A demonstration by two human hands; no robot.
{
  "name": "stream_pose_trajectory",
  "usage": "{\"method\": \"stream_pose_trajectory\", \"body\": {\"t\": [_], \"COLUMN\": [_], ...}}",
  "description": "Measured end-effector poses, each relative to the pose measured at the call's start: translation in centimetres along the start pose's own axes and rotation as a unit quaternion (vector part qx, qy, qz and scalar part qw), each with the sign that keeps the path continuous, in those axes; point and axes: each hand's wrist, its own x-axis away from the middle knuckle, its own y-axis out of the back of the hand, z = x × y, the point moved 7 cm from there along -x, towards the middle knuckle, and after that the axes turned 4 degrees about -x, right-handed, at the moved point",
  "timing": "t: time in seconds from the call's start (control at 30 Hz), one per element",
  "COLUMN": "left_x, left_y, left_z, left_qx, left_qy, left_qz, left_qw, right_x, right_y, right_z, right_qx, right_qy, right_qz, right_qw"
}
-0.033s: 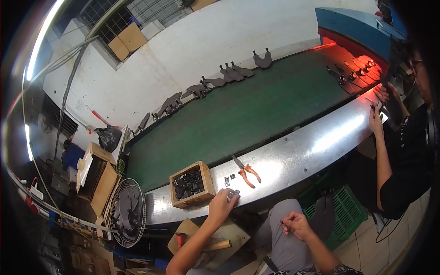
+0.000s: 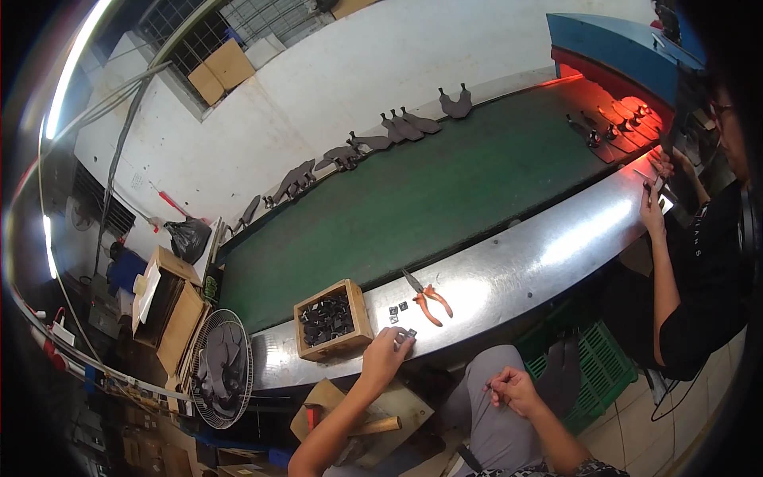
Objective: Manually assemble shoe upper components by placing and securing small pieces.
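Note:
My left hand [image 2: 385, 356] reaches over the near edge of the metal ledge, fingers closed at a small black square piece [image 2: 411, 334] with a shiny middle. A few similar small square pieces [image 2: 394, 310] lie just beyond it. Pliers with orange handles [image 2: 430, 303] rest to their right. Left of that hand stands a wooden box [image 2: 362, 316] filled with small black parts. My right hand [image 2: 515, 391] hangs above my grey-clad knee, thumb and fingers drawn together; whatever they may hold is too small to make out.
A green conveyor belt [image 2: 381, 207] runs behind the metal ledge [image 2: 509, 274], with dark flat pieces [image 2: 409, 126] along its far edge. A hammer [image 2: 380, 426] lies below my left forearm. Fan-guard basket [image 2: 222, 370] at left, green crate [image 2: 598, 362] at right. A co-worker [image 2: 699, 254] handles pieces near the red-lit machine [image 2: 616, 63].

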Motion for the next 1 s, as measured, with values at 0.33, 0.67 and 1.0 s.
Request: {"method": "stream_pose_trajectory", "body": {"t": [0.33, 0.67, 1.0], "left_x": [-0.6, -2.6, -2.1], "left_y": [-0.3, -0.6, 3.3], "left_z": [-0.3, 0.2, 0.4], "left_qx": [0.057, -0.024, -0.148], "left_qy": [-0.023, -0.032, -0.044], "left_qz": [-0.003, -0.037, -0.099], "left_qw": [0.998, 0.999, 0.983], "right_x": [-0.1, 0.1, 0.1], "right_y": [-0.1, 0.0, -0.1], "right_z": [0.1, 0.2, 0.4], "right_qx": [0.006, -0.014, -0.021], "right_qy": [0.002, 0.008, 0.003], "right_qz": [0.005, 0.010, 0.010], "right_qw": [1.000, 1.000, 1.000]}}
